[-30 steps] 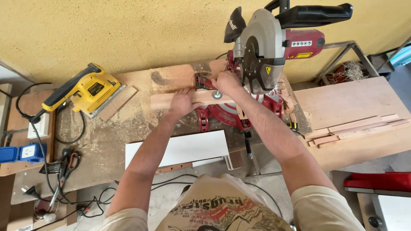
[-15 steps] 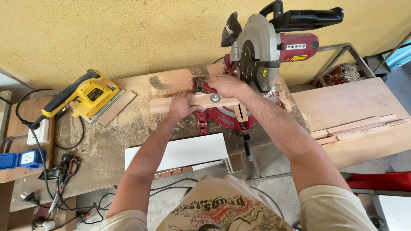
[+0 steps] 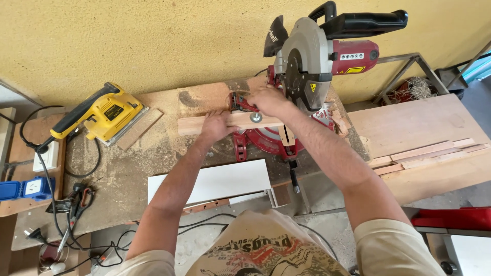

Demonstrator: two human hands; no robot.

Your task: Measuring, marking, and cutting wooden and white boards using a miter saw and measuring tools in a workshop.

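**Wooden strip held flat on the mitre saw's table**

Wood lies across the red base of the mitre saw [image 3: 317, 61]: a pale wooden strip [image 3: 230, 122] runs level from left of the saw's round table to just under the raised blade guard. The left hand [image 3: 217, 125] lies palm-down on the strip, left of the table, fingers curled over the far edge and pressing it down. The right hand [image 3: 268, 99] is behind the strip, close against the saw's left side, fingers bent around the red clamp [image 3: 240, 102] that stands there; how tightly it grips cannot be made out. A metal washer-like disc [image 3: 255, 117] sits on the strip between the two hands.

The saw head is lifted, its black handle pointing right, well above the strip. Sawdust covers the workbench [image 3: 128, 174] left of the saw. Farther left of the saw, on the same bench, a yellow jigsaw [image 3: 105, 112] rests on a thin offcut, its black cable looping toward a white socket block at the bench's end. In front of the saw, nearer the person, lies a white board [image 3: 209, 181]. Right of the saw, a stack of narrow wooden slats [image 3: 427, 153] lies on a broad plank. Short scrap blocks crowd the saw's right side.
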